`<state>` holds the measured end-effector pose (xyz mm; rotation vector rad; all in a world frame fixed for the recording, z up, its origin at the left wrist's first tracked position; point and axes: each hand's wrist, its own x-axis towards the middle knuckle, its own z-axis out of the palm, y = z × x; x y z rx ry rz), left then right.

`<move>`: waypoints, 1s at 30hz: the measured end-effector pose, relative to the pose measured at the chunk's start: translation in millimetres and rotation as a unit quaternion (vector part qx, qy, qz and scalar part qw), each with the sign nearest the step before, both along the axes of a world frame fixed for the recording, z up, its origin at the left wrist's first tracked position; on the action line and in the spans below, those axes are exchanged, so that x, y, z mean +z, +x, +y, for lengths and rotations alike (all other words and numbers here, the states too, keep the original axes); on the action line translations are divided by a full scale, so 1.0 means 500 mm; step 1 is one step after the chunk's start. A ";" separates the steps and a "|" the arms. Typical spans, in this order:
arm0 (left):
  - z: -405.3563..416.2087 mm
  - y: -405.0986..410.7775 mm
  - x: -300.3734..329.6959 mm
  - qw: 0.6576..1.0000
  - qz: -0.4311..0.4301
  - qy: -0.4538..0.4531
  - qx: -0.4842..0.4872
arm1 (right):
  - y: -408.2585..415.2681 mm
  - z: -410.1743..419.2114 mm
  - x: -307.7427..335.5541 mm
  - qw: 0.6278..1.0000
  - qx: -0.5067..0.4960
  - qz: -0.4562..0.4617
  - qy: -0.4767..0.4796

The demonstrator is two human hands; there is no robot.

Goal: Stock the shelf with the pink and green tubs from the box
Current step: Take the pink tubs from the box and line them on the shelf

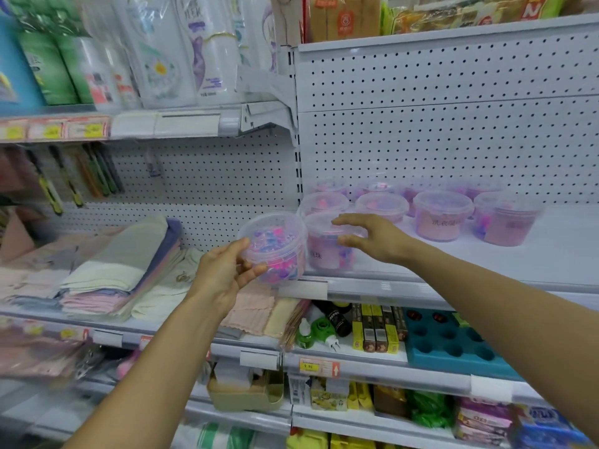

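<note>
White pegboard backs the shop shelf (551, 254), where a cluster of clear lidded tubs with pink contents stands toward the left end. The left hand (223, 270) grips one clear tub (274, 246) of pink and blue pieces from its left side, fingers curled round the wall, holding it tilted in the air just off the shelf's left front corner. Right beside it, a second tub (324, 251) sits on the shelf at the front edge; the two tubs look to be touching, though motion blur makes that uncertain. The right hand (366, 236) is over this second tub, fingers spread and relaxed across its lid with the thumb at its right side. Behind stand more tubs (444, 218). Folded towels (107, 273) lie on the neighbouring shelf to the left.
</note>
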<state>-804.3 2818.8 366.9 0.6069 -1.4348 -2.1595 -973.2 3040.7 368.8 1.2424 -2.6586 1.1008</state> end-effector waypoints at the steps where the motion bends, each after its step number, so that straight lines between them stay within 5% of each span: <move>1: -0.001 0.002 0.001 1.000 0.000 0.004 0.001 | -0.003 -0.008 0.000 1.000 -0.003 0.013 0.014; 8: -0.004 0.001 0.008 1.000 -0.008 0.013 0.000 | -0.006 -0.014 -0.004 0.991 -0.030 0.091 0.092; 10: -0.003 -0.003 0.013 1.000 -0.015 0.009 -0.009 | 0.007 -0.004 0.000 0.992 -0.031 0.110 0.051; 14: 0.013 -0.027 0.032 0.996 -0.049 -0.046 -0.062 | 0.047 0.014 0.054 0.986 -0.044 -0.097 -0.130; 17: 0.054 -0.056 0.055 0.984 -0.065 -0.107 -0.128 | 0.069 0.035 0.108 0.958 -0.073 -0.256 -0.104; 21: 0.123 -0.099 0.082 0.963 -0.059 -0.169 -0.201 | 0.087 0.083 0.137 0.958 -0.063 -0.268 -0.076; 26: 0.165 -0.143 0.071 0.920 -0.033 -0.343 -0.188 | 0.065 0.155 0.128 0.951 -0.150 -0.247 -0.112; 30: 0.137 -0.180 0.042 0.824 -0.014 -0.564 -0.058 | 0.038 0.196 0.100 0.905 -0.261 -0.277 -0.189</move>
